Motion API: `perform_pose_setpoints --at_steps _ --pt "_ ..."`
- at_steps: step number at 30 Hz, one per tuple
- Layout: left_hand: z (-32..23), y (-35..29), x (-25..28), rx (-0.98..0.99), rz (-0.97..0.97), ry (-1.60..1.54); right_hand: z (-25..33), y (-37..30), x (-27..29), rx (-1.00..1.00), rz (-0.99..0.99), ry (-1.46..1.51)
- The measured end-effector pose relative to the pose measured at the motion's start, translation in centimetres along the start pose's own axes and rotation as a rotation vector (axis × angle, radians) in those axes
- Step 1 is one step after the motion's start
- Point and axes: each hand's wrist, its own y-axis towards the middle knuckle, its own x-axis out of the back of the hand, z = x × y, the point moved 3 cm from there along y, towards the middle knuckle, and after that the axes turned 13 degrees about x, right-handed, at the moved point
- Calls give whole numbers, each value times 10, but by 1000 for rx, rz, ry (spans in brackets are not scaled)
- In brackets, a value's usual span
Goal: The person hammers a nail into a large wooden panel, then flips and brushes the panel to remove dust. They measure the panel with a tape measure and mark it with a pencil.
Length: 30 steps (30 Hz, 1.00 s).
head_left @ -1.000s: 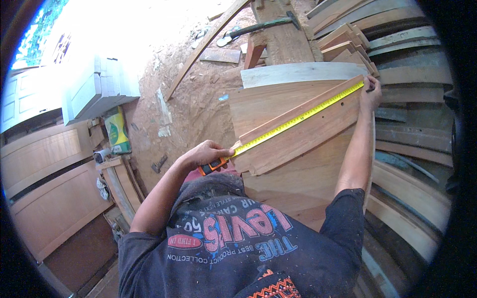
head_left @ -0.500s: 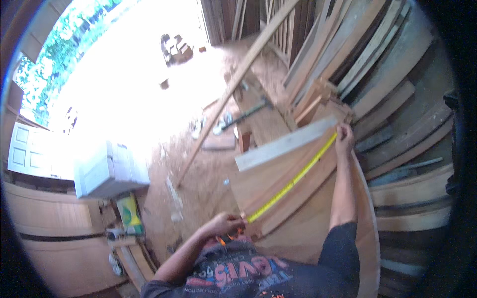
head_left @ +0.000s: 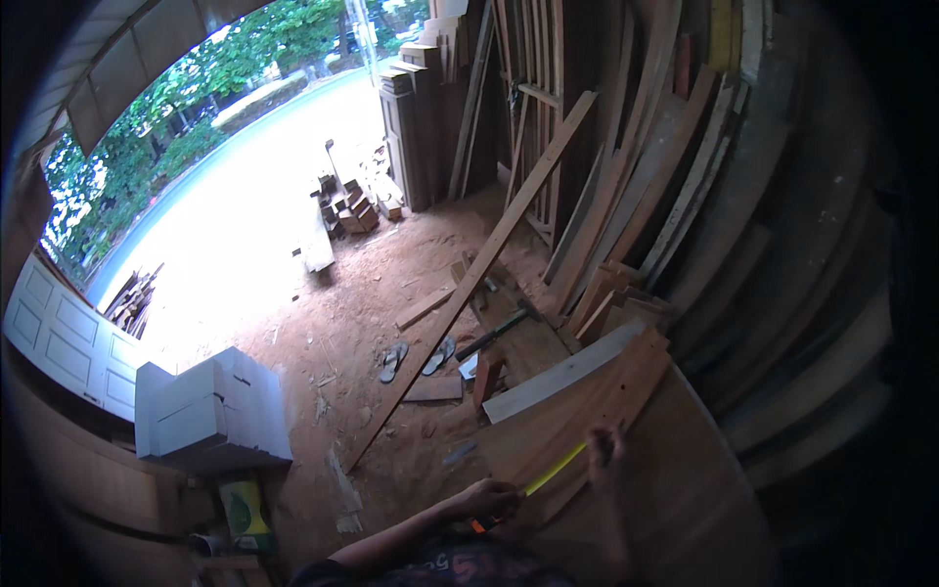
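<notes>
A yellow tape measure (head_left: 556, 470) is drawn out in a short span between my two hands. My left hand (head_left: 492, 499) is closed at its near end, where a bit of orange casing shows beneath the fingers. At the other end of the span my right hand (head_left: 604, 452) is closed around the tape. Both hands are over a brown wooden plank (head_left: 618, 386), which lies on a wide wooden panel (head_left: 675, 460). Alongside the plank runs a pale grey-white board (head_left: 558, 377). My right forearm is dim against the panel.
Long timbers (head_left: 685, 186) lean along the right wall. A narrow plank (head_left: 469, 284) slants across the middle, above a pair of sandals (head_left: 393, 362) and a hammer (head_left: 494, 335) with a dark handle. At left stand a white box-like block (head_left: 215, 416) and a white panelled door (head_left: 68, 338).
The view has tilted up, and the scene looks darker. My right hand has come back along the plank toward my left, so the exposed tape is much shorter.
</notes>
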Motion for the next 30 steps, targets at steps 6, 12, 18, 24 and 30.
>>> perform_pose_setpoints --at_steps 6,12,18,24,30 --pt "15 -8 29 -65 -33 -19 -15 -67 -83 213 -247 55" --pt "40 -23 67 -192 -186 -166 32 -117 -157 -73 30 -43" --pt "61 -19 92 -426 -394 -270 78 -138 -210 609 398 -412" --pt "77 -17 96 -498 -536 -269 105 -150 -226 849 411 -832" --pt "54 -30 101 -627 -611 -242 153 -164 -180 -222 514 -768"
